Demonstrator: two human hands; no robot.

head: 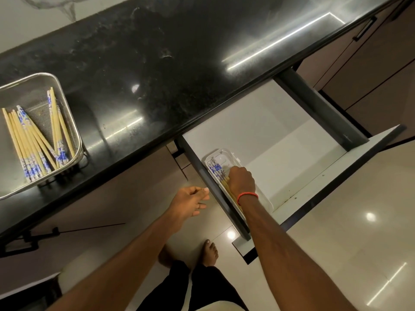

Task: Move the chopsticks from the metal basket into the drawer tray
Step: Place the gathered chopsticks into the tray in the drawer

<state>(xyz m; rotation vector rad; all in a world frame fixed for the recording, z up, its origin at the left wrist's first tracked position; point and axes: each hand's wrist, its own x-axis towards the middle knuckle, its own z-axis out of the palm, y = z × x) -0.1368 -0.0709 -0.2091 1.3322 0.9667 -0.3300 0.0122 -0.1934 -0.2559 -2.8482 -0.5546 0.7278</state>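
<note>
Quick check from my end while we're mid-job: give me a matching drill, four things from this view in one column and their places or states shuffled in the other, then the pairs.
Things:
1. metal basket
2. white tray
3. right hand
4. left hand

Places or states:
A. hangs empty in front of the cabinet, left of the open drawer
B. lies in the drawer along its left wall
C. stands on the black counter, chopsticks left inside
D. reaches down into the tray over a bundle of chopsticks

Pairs: 1-C, 2-B, 3-D, 4-A
</note>
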